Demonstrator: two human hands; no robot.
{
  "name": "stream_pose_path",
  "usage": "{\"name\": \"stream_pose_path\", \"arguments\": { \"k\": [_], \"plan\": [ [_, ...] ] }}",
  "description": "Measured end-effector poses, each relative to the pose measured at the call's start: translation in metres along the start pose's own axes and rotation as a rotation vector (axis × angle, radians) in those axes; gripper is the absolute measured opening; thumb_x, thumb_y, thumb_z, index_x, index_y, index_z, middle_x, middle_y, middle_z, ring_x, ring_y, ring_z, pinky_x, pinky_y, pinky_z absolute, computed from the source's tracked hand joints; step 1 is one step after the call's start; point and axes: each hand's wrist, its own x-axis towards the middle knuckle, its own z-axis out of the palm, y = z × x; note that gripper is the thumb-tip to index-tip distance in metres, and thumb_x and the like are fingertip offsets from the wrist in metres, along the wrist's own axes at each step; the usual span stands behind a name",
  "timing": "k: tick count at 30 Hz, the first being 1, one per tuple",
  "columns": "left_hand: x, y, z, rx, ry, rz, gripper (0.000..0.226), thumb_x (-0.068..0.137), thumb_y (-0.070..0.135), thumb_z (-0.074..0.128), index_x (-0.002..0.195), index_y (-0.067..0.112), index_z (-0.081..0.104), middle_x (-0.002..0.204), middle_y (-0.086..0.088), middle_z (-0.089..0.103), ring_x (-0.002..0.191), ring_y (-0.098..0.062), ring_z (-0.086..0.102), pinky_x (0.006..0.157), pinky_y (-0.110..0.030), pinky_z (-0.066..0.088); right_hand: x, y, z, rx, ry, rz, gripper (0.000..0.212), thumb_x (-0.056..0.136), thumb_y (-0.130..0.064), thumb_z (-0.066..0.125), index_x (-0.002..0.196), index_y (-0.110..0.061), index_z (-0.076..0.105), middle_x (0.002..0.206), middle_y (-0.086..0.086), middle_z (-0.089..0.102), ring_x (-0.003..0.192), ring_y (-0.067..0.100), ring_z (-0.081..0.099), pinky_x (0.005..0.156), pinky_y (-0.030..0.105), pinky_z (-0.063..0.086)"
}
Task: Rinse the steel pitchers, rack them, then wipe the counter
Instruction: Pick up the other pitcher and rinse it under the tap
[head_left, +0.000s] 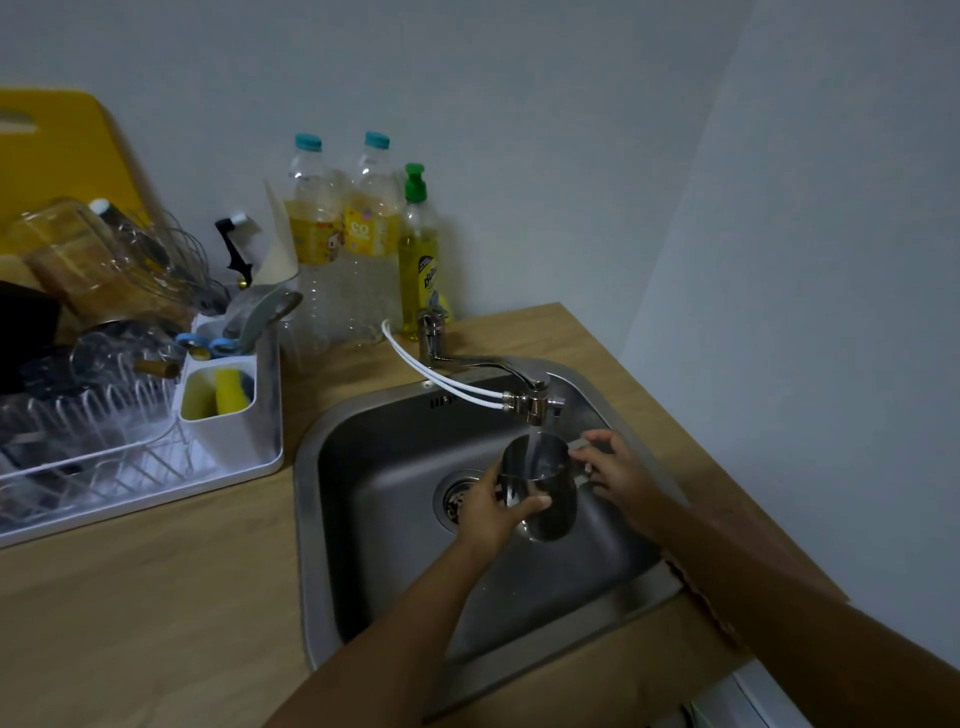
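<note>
1. Both hands grip one steel pitcher (540, 488) over the sink (395, 467): left hand (493, 512) wraps its body, right hand (610, 467) pinches the handle.
2. Tap (498, 374) water streams into it.
3. Far left, the rack's white caddy (223, 415) holds yellow sponges (228, 392).

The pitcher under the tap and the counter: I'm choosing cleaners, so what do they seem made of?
The pitcher looks like polished steel: its wall mirrors the hands and sink. The counter looks like matte light wood, though it could be laminate; faint grain shows.
</note>
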Motion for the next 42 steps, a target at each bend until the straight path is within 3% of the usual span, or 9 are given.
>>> {"name": "stream_pose_path", "arguments": {
  "k": [5,10,16,21,26,30,33,37,42],
  "plan": [
    [-0.004,-0.001,-0.004,-0.05,-0.109,-0.052,0.045,0.077,0.023,0.074,0.118,0.014,0.059,0.113,-0.002,0.065,0.108,-0.018,0.06,0.095,-0.033,0.048,-0.013,-0.003,-0.008,-0.234,-0.072,-0.026,0.025,0.091,-0.035,0.055,0.085,-0.012,0.063,0.076,0.002,0.06,0.073,0.016,0.056,0.063,0.025,0.04],
    [-0.011,0.0,-0.004,-0.099,-0.119,-0.049,0.04,0.08,0.017,0.071,0.117,0.006,0.06,0.113,-0.007,0.066,0.099,-0.011,0.062,0.074,-0.011,0.05,-0.018,-0.001,-0.011,-0.284,-0.104,0.001,0.034,0.093,-0.037,0.051,0.072,-0.011,0.056,0.071,0.002,0.058,0.072,0.016,0.054,0.067,0.026,0.04],
    [-0.016,-0.003,-0.018,-0.148,-0.251,-0.062,0.044,0.082,0.01,0.069,0.123,0.005,0.055,0.122,-0.011,0.065,0.113,-0.018,0.062,0.092,-0.019,0.05,-0.005,-0.002,-0.008,-0.056,-0.15,0.138,0.03,0.089,-0.032,0.058,0.067,-0.012,0.055,0.048,-0.004,0.05,0.041,0.009,0.046,0.044,0.02,0.038],
    [-0.015,0.009,-0.043,-0.104,-0.293,-0.022,0.043,0.084,0.006,0.065,0.125,0.012,0.054,0.11,0.003,0.066,0.095,0.002,0.064,0.083,-0.014,0.053,-0.002,0.004,0.004,0.139,-0.182,0.217,0.016,0.089,-0.018,0.055,0.078,-0.008,0.062,0.061,0.003,0.053,0.054,0.012,0.051,0.059,0.025,0.043],
    [0.009,0.036,-0.079,0.256,0.026,0.025,0.038,0.087,0.01,0.062,0.125,0.011,0.055,0.117,-0.008,0.063,0.097,-0.012,0.059,0.069,-0.008,0.048,-0.003,0.019,0.013,0.301,-0.166,0.168,0.023,0.092,-0.018,0.05,0.073,-0.012,0.062,0.058,-0.001,0.051,0.061,0.013,0.047,0.068,0.029,0.04],
    [0.025,0.059,-0.114,0.391,0.477,0.161,0.018,0.092,0.012,0.053,0.106,0.016,0.063,0.103,-0.005,0.069,0.091,-0.018,0.065,0.08,-0.034,0.054,-0.003,0.022,0.018,0.36,-0.097,0.127,0.034,0.095,-0.013,0.045,0.067,-0.013,0.064,0.055,-0.002,0.049,0.06,0.014,0.045,0.067,0.028,0.038],
    [0.038,0.084,-0.124,0.419,0.626,0.312,0.021,0.092,0.011,0.051,0.107,0.011,0.065,0.102,-0.007,0.069,0.09,-0.02,0.064,0.081,-0.035,0.052,-0.003,0.022,0.023,0.353,-0.089,0.135,0.031,0.092,-0.013,0.048,0.065,-0.013,0.063,0.057,0.0,0.05,0.053,0.009,0.051,0.068,0.028,0.041],
    [0.074,0.11,-0.122,0.666,0.475,0.399,0.032,0.092,0.008,0.048,0.121,0.009,0.061,0.121,-0.013,0.062,0.112,-0.027,0.057,0.094,-0.035,0.045,-0.007,0.021,0.029,0.341,-0.058,0.156,0.027,0.091,-0.012,0.048,0.067,-0.011,0.058,0.067,0.004,0.05,0.066,0.016,0.049,0.072,0.03,0.04],
    [0.126,0.118,-0.117,1.04,0.162,0.334,0.056,0.093,0.014,0.046,0.146,0.009,0.029,0.154,-0.009,0.029,0.141,-0.032,0.026,0.115,-0.039,0.025,-0.011,0.018,0.029,0.434,-0.027,0.189,0.021,0.089,-0.007,0.048,0.07,-0.009,0.057,0.069,0.005,0.049,0.066,0.015,0.045,0.068,0.027,0.039]
  ]
}}
